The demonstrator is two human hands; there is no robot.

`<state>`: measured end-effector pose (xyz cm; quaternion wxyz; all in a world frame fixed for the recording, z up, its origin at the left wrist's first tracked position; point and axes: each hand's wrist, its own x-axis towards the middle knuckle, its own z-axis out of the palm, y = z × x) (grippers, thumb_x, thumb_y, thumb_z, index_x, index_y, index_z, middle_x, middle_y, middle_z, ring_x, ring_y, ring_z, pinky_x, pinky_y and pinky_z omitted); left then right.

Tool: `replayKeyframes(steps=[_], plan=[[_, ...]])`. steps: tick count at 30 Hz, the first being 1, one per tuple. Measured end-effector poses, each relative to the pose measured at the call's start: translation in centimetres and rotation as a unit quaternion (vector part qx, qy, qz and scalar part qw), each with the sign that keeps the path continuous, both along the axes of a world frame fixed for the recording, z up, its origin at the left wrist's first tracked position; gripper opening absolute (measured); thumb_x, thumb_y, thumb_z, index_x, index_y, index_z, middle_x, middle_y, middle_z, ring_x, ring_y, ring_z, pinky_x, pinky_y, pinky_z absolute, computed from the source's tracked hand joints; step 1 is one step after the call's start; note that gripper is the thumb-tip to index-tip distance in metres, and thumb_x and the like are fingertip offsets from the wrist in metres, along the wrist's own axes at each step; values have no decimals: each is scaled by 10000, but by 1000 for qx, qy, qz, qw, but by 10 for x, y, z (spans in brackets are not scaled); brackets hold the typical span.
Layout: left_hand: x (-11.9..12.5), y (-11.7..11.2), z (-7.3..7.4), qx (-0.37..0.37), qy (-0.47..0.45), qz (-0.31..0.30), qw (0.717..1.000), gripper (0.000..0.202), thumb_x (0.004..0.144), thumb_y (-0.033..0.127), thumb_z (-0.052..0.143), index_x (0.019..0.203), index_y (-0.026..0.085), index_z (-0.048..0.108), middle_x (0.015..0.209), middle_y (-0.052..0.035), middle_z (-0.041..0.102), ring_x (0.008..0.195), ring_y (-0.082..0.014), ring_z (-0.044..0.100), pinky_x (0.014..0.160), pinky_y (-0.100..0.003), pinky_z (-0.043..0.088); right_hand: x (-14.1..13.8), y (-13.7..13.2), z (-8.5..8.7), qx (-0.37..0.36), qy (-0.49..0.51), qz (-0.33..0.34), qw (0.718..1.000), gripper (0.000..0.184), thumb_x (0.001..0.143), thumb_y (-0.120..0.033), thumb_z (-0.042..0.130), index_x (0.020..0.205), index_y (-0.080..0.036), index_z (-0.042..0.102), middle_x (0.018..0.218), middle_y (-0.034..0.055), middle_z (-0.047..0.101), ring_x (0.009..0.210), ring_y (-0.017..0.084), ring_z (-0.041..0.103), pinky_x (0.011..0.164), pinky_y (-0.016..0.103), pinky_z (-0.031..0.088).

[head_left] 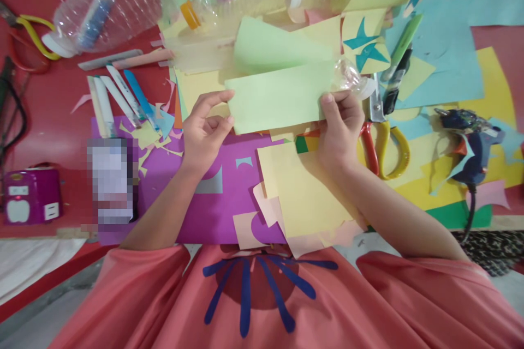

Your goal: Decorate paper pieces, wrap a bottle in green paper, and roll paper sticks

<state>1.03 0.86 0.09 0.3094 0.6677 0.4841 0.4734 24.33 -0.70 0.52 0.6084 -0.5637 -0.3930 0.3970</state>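
Note:
A light green paper strip (278,97) is stretched level between my two hands above the table. My left hand (208,130) pinches its left end between thumb and fingers. At the right end, my right hand (340,120) grips the strip with the thumb on top and the fingers curled. Just behind it lies another light green sheet (274,46), bent over. Under and near my right forearm are pale yellow sheets (315,191). Scissors with red and yellow handles (385,147) lie just right of my right hand.
Clear plastic bottles (118,5) lie along the back. Several pens (118,92), a blurred phone (112,182) and a purple box (30,196) are on the left. A dark blue glue gun (475,144) with a cord rests at right. Paper scraps cover a purple sheet (164,218).

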Motion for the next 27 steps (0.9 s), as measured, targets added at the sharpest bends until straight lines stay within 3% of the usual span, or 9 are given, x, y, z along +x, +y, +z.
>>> replayKeyframes(steps=[10, 15, 23, 27], plan=[[-1, 0, -3, 21, -23, -25, 999, 356, 860, 469, 638, 1182, 319, 640, 1173, -45, 596, 610, -54, 574, 538, -212, 529, 0, 0, -3, 1, -42, -3, 999, 275, 858, -485, 597, 768, -252, 483, 692, -37, 411, 511, 78, 433, 432, 229, 433], [-1, 0, -3, 30, -28, -35, 999, 388, 861, 451, 640, 1230, 333, 616, 1251, -57, 571, 741, -86, 618, 566, -199, 546, 1, 1, -4, 1, -43, -3, 999, 268, 864, -472, 592, 765, -250, 479, 693, -37, 410, 494, 74, 425, 430, 236, 424], [1, -1, 0, 39, 5, -32, 999, 519, 866, 524, 605, 1337, 340, 488, 1404, -72, 472, 1047, -196, 620, 663, -259, 601, -1, 0, -1, -9, -24, -14, 1000, 249, 854, -437, 613, 752, -249, 486, 724, -31, 419, 491, 68, 413, 436, 241, 437], [1, 0, 2, 34, -34, -26, 998, 452, 816, 487, 685, 1234, 357, 572, 1355, -39, 514, 942, -140, 641, 629, -210, 591, 1, 1, -1, 1, -44, -8, 999, 259, 876, -444, 584, 758, -250, 459, 705, -34, 390, 485, 63, 407, 427, 219, 441]])
